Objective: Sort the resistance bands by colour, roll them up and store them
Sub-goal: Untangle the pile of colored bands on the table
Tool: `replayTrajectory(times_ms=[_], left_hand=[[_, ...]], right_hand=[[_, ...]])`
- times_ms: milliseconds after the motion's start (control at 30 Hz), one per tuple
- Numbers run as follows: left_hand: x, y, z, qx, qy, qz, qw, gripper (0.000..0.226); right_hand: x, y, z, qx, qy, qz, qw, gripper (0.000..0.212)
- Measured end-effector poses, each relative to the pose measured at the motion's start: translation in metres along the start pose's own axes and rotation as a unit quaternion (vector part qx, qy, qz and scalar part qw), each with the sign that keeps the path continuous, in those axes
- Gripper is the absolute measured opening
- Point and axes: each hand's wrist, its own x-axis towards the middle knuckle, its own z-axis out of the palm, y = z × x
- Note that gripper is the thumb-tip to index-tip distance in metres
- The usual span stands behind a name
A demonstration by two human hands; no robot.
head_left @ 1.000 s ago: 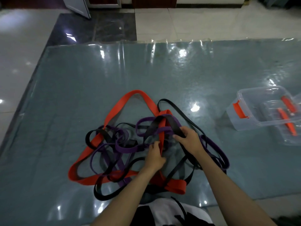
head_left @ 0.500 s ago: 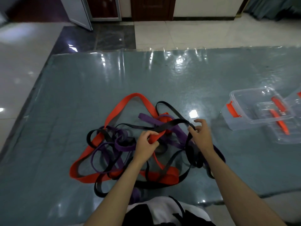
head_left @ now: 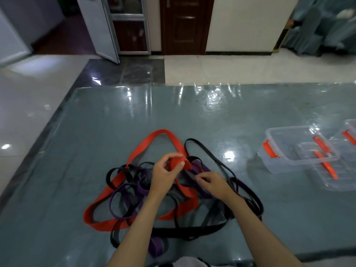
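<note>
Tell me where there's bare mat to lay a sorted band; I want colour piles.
Free: the grey mat left of the tangled red, purple and black bands, the wide strip behind them, and the gap up to the clear plastic box with orange latches. Crowded: the tangle, where the left hand pinches the red band.

A glossy grey-green mat (head_left: 96, 151) covers pale floor tiles (head_left: 231, 68) before a dark wooden door (head_left: 185, 26) and white wall (head_left: 246, 22).
</note>
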Motion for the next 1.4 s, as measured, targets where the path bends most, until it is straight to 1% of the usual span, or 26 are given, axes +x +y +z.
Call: replayTrajectory(times_ms=[133,167,200,267,333,400,433,467,533,633,700,767,800,833,867,900,967,1000,1033,1067,1133,1200,1233,1333,1400], left_hand=[[0.002,0.008,-0.007,-0.025,0.012,-0.011,1.0,0.013],[0.003,0.008,-0.008,-0.034,0.011,-0.014,0.999,0.013],[0.003,0.009,-0.01,-0.042,0.009,-0.014,0.999,0.013],[0.003,0.011,-0.014,-0.062,0.007,-0.013,0.998,0.013],[0.005,0.012,-0.015,-0.087,0.016,-0.016,0.996,0.011],[0.006,0.015,-0.017,-0.117,0.031,-0.014,0.993,0.011],[0.007,0.018,-0.017,-0.135,0.042,-0.011,0.99,0.012],[0.009,0.021,-0.018,-0.157,0.056,-0.01,0.986,0.013],[0.016,0.03,-0.021,-0.214,0.078,-0.009,0.974,0.013],[0.028,0.04,-0.029,-0.26,0.077,0.005,0.963,0.014],[0.032,0.044,-0.032,-0.277,0.07,0.004,0.958,0.015],[0.034,0.048,-0.032,-0.291,0.06,-0.003,0.955,0.016],[0.034,0.049,-0.031,-0.291,0.053,-0.005,0.955,0.017],[0.034,0.051,-0.029,-0.287,0.045,-0.006,0.957,0.017],[0.035,0.052,-0.028,-0.282,0.038,-0.006,0.959,0.018],[0.035,0.054,-0.027,-0.276,0.029,-0.006,0.961,0.018],[0.034,0.055,-0.026,-0.25,0.007,-0.002,0.968,0.018],[0.034,0.055,-0.026,-0.232,-0.001,-0.001,0.973,0.019],[0.033,0.056,-0.027,-0.219,-0.006,-0.002,0.976,0.021],[0.032,0.056,-0.028,-0.213,-0.008,-0.002,0.977,0.023],[0.032,0.055,-0.032,-0.207,-0.014,-0.004,0.978,0.031],[0.031,0.051,-0.034,-0.163,-0.027,-0.023,0.986,0.038],[0.029,0.047,-0.033,-0.131,-0.037,-0.034,0.99,0.039],[0.023,0.03,-0.026,-0.052,-0.08,-0.074,0.993,0.046],[0.019,0.021,-0.019,-0.033,-0.128,-0.111,0.985,0.058]], right_hand=[[0.007,-0.003,0.004,-0.002,-0.023,0.035,0.999,0.059],[0.008,-0.002,0.005,0.001,-0.024,0.034,0.999,0.064],[0.009,-0.002,0.005,0.007,-0.014,0.036,0.999,0.065],[0.011,-0.001,0.006,0.021,0.04,0.046,0.998,0.056],[0.013,-0.001,0.005,0.013,0.125,0.048,0.991,0.049],[0.015,-0.002,0.005,0.02,0.198,0.047,0.979,0.048],[0.017,-0.001,0.005,0.022,0.217,0.048,0.975,0.048],[0.019,0.0,0.005,0.009,0.219,0.053,0.974,0.049],[0.024,0.006,0.003,-0.035,0.18,0.082,0.98,0.056],[0.029,0.013,-0.006,-0.053,0.095,0.148,0.983,0.07],[0.031,0.014,-0.011,-0.094,0.03,0.145,0.985,0.081],[0.034,0.013,-0.008,-0.131,-0.036,0.105,0.985,0.091],[0.035,0.011,-0.004,-0.148,-0.057,0.092,0.983,0.091],[0.036,0.009,0.002,-0.158,-0.067,0.089,0.981,0.086],[0.039,0.007,0.008,-0.162,-0.062,0.085,0.981,0.076],[0.041,0.005,0.012,-0.155,-0.042,0.077,0.984,0.061],[0.043,0.001,0.016,-0.099,0.025,0.067,0.993,0.03],[0.043,0.0,0.016,-0.057,0.054,0.073,0.994,0.019],[0.044,0.0,0.014,-0.022,0.087,0.08,0.993,0.011],[0.045,0.0,0.01,0.012,0.125,0.09,0.988,0.007],[0.046,0.004,-0.002,0.125,0.193,0.129,0.964,0.01],[0.047,0.01,-0.017,0.264,0.243,0.154,0.921,0.02],[0.046,0.014,-0.025,0.311,0.26,0.157,0.901,0.025],[0.035,0.027,-0.038,0.38,0.282,0.168,0.865,0.03],[0.025,0.036,-0.038,0.423,0.265,0.192,0.845,0.026]])
